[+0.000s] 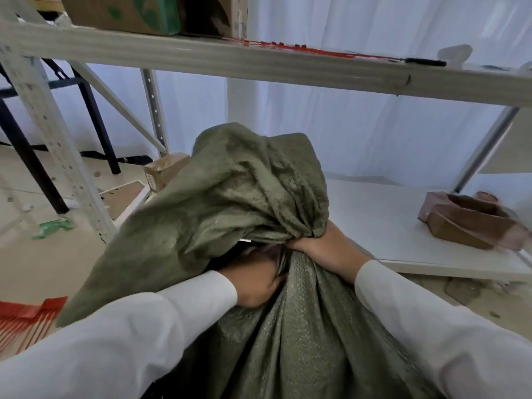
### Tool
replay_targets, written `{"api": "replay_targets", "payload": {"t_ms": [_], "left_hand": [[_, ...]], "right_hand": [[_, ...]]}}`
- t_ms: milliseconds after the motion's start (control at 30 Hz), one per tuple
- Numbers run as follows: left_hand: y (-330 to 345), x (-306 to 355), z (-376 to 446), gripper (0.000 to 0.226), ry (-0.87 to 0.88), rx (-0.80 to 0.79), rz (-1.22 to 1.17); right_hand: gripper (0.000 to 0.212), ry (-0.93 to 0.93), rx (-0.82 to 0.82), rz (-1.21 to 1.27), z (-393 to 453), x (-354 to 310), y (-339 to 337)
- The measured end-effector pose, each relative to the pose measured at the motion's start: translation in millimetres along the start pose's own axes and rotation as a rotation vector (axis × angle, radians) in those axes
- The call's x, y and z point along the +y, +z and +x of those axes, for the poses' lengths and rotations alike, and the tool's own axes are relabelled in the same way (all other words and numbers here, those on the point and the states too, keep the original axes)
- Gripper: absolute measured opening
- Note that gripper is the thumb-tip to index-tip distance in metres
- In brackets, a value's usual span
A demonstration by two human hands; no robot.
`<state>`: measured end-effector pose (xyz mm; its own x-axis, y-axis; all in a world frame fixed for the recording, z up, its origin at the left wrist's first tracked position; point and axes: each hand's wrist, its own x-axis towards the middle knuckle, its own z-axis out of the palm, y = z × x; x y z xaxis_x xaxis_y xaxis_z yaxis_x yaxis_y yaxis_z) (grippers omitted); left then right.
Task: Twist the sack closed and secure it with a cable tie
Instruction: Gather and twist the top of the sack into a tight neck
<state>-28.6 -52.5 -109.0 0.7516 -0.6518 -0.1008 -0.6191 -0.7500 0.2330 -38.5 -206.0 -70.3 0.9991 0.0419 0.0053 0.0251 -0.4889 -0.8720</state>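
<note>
A green woven sack (302, 326) stands in front of me, its loose top (230, 191) bunched and flopped over to the left. My right hand (325, 249) grips the gathered neck from the right. My left hand (256, 280) clutches the same neck from the left, partly shaded under the hanging fabric. Red cable ties (302, 48) lie on the upper shelf board, next to a black one (423, 62). A bundle of red ties (26, 318) also lies on the floor at the left edge.
A white metal rack surrounds the sack: an upper shelf (201, 57) with cardboard boxes (121, 12), and a lower shelf (403, 226) holding a torn brown carton (466, 223). A small box (164, 171) sits behind the sack. Green scrap (53, 226) lies on the floor.
</note>
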Motion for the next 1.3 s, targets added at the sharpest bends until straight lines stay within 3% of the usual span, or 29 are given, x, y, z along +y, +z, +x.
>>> {"api": "replay_targets", "payload": {"t_ms": [167, 267, 400, 533, 600, 667, 767, 800, 867, 900, 1000, 1033, 1133, 1167, 1300], "left_hand": [[8, -2, 4, 0.053, -0.003, -0.088, 0.012], [11, -3, 6, 0.059, 0.005, -0.089, -0.037], [10, -2, 4, 0.071, -0.013, -0.013, -0.327], [-2, 6, -7, 0.062, -0.08, 0.059, -0.597], [-3, 12, -7, 0.083, -0.134, 0.039, -0.489], [-3, 19, -8, 0.098, -0.198, 0.0, -0.442], [-4, 27, -5, 0.078, -0.174, -0.026, -0.593], [-4, 31, -4, 0.073, -0.134, 0.038, -0.554], [-4, 37, 2, 0.047, -0.1, 0.326, -0.42], [-12, 42, 2, 0.05, -0.082, 0.342, -0.419], [-20, 53, 2, 0.118, -0.005, -0.008, -0.489], [-19, 57, 5, 0.12, 0.015, 0.014, -0.433], [-3, 60, 10, 0.052, -0.137, 0.269, -0.552], [-7, 66, 12, 0.048, -0.204, 0.265, -0.603], [-6, 70, 16, 0.06, -0.202, 0.2, -0.528]], "right_hand": [[0.034, -0.029, -0.082, 0.092, -4, -2, 4], [0.031, -0.025, -0.045, 0.197, -4, 1, 5], [0.019, 0.057, 0.034, 0.255, -3, 6, 11], [0.018, 0.108, 0.123, 0.191, 6, 6, 18], [0.01, 0.059, 0.117, 0.067, 8, 0, 20], [0.015, 0.014, 0.077, -0.056, 8, -4, 21], [0.027, -0.029, -0.002, -0.207, 1, -10, 18], [0.031, -0.056, -0.009, -0.244, -2, -11, 16], [0.033, -0.175, -0.015, -0.25, -10, -17, 9], [0.036, -0.234, -0.028, -0.265, -14, -21, 6], [0.041, -0.285, -0.106, -0.356, -24, -31, -4], [0.04, -0.269, -0.13, -0.37, -27, -34, -7], [0.036, -0.318, -0.152, -0.397, -33, -36, -12], [0.038, -0.341, -0.137, -0.4, -34, -35, -12], [0.038, -0.338, -0.123, -0.315, -34, -32, -11]]}}
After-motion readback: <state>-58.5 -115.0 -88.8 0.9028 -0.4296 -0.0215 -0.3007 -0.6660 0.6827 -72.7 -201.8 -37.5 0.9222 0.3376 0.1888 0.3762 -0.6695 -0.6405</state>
